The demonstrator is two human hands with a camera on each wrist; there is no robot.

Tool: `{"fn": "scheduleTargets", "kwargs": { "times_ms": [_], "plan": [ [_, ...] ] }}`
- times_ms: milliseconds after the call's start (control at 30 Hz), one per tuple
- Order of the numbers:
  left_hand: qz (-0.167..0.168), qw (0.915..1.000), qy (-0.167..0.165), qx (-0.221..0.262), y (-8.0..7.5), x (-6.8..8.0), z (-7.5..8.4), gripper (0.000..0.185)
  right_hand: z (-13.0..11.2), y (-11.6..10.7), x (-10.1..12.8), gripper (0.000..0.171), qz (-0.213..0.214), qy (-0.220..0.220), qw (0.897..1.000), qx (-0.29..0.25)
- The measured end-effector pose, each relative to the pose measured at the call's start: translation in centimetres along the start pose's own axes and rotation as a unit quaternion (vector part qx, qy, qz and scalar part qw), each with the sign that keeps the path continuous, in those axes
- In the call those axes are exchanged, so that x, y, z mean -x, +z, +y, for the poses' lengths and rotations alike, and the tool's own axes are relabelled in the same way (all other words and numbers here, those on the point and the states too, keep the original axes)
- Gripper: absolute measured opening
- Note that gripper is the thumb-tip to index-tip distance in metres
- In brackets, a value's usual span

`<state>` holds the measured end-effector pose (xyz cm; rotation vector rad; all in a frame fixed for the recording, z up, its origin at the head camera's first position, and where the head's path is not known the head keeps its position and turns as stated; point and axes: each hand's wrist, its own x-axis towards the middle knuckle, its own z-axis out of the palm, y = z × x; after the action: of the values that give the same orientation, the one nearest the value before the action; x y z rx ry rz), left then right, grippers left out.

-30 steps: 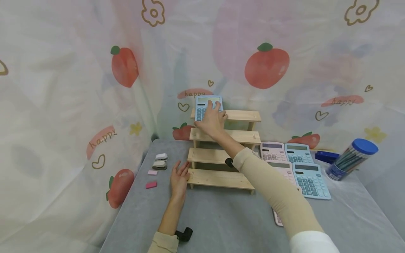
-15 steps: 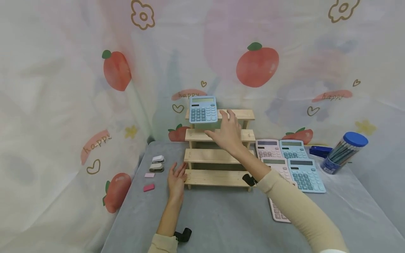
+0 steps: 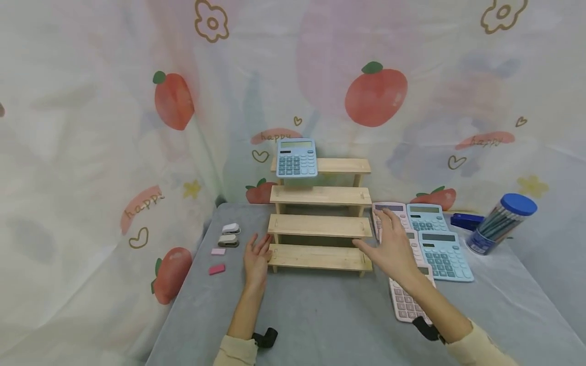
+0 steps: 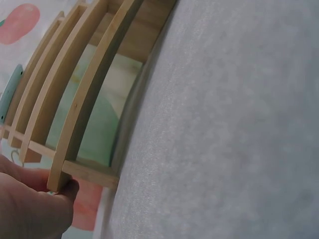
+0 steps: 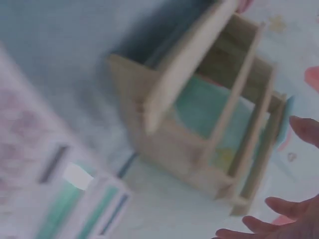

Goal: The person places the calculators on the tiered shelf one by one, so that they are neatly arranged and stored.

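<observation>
A tiered wooden display rack (image 3: 320, 225) stands at the middle of the table. On the left part of its top step leans a blue calculator (image 3: 296, 158). My left hand (image 3: 256, 264) pinches the left end of the lowest step between thumb and fingers, as the left wrist view (image 4: 32, 204) shows. My right hand (image 3: 394, 249) is off the rack's right side, its fingers spread and holding nothing. Beneath and beside it lie a pink calculator (image 3: 405, 304), partly covered by the forearm, other pink calculators, partly hidden, and a blue calculator (image 3: 446, 258).
Left of the rack lie a white stapler (image 3: 231, 228), a grey stapler (image 3: 229, 240), a light pink eraser (image 3: 218, 251) and a darker pink eraser (image 3: 217, 269). At right stand a blue-lidded pencil tub (image 3: 502, 223) and a dark blue stapler (image 3: 466, 221). A printed curtain (image 3: 274, 76) hangs behind.
My right hand has let go of the blue calculator on the top step and moved down and right toward the calculators. My left hand stays at the rack's lowest step.
</observation>
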<state>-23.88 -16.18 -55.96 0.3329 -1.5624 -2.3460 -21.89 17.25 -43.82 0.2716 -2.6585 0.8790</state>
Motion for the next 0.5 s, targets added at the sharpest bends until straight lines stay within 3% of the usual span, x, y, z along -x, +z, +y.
{"fn": "scheduleTargets", "kwargs": {
  "times_ms": [100,300,500],
  "plan": [
    [0.000,1.0000,0.002,-0.002,0.1,0.1,0.0,0.076,3.1,-0.2,2.8,0.098,-0.015,0.028,0.999,0.027],
    [0.002,0.9999,-0.001,-0.013,0.2,0.1,0.0,0.076,8.0,0.0,7.7,0.110,-0.089,0.105,0.988,0.062],
    [0.001,0.9998,-0.003,-0.017,0.1,0.1,0.1,0.075,10.8,0.2,11.0,0.114,-0.095,0.110,0.986,0.079]
  ]
}}
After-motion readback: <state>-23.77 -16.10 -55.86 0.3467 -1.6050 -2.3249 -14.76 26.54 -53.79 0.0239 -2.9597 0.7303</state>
